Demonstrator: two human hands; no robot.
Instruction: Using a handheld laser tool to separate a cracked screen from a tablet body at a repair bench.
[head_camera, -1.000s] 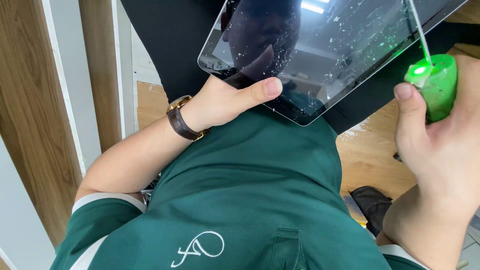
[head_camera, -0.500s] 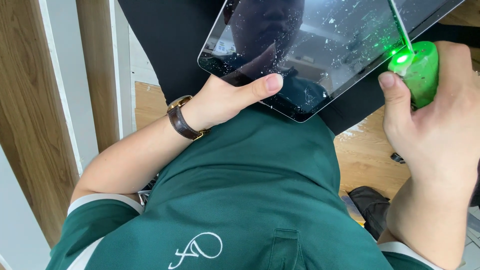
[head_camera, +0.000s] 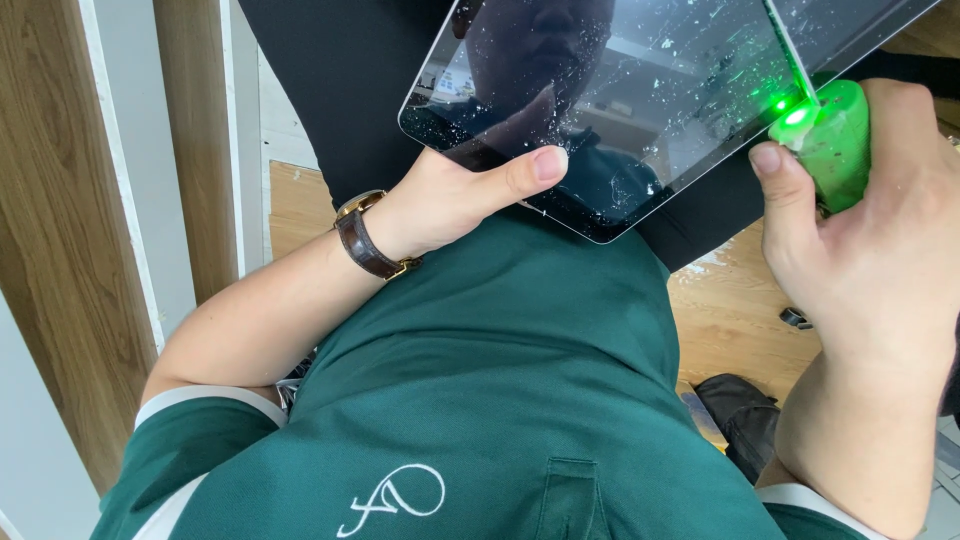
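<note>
Wooden floor below — right hand (head_camera: 880, 250) and green tool (head_camera: 830, 140) shifted left along tablet (head_camera: 640, 100)

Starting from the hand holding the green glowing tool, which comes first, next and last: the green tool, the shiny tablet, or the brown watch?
1. Green tool: gripped in the right hand, at the top right.
2. Tablet: the tool's thin blade touches its right part.
3. Brown watch: far over on the left wrist, beside the left hand that holds the tablet's lower edge.

Brown wristwatch (head_camera: 365, 245), wooden floor (head_camera: 735, 310).
</note>
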